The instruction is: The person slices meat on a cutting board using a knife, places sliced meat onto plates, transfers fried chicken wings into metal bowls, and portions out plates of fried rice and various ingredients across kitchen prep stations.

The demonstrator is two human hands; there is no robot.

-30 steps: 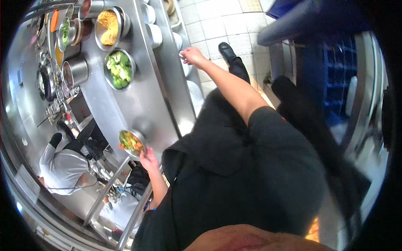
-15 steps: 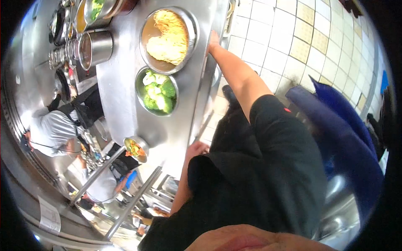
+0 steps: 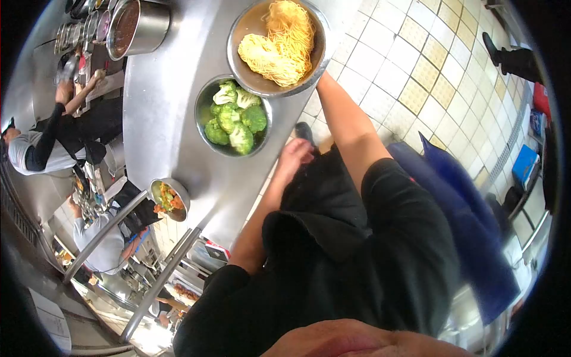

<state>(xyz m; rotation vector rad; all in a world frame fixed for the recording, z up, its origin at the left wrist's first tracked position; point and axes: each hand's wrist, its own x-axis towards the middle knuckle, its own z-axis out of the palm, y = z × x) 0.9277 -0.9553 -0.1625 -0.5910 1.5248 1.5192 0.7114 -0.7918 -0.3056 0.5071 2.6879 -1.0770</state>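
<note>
My left hand (image 3: 295, 152) rests at the edge of the steel counter (image 3: 166, 89), fingers loosely bent, holding nothing. It is just right of a steel bowl (image 3: 203, 113) of broccoli (image 3: 235, 119). My right forearm (image 3: 345, 125) stretches up to a larger steel bowl (image 3: 248, 22) of yellow noodles (image 3: 285, 47) at the counter's edge. The right hand is hidden behind that bowl's rim. My black top fills the lower middle.
A small bowl of mixed vegetables (image 3: 166, 199) sits at the counter's near corner. A pot of brown sauce (image 3: 134, 24) stands at the top. Two co-workers (image 3: 35, 149) (image 3: 107, 244) work beyond the counter. Steel rails (image 3: 148, 279), a blue cloth (image 3: 464, 208) and tiled floor (image 3: 416, 53) surround me.
The view has swung toward the noodle and broccoli bowls. My left hand left the small vegetable bowl and slid along the counter edge. My right hand reached to the noodle bowl.
</note>
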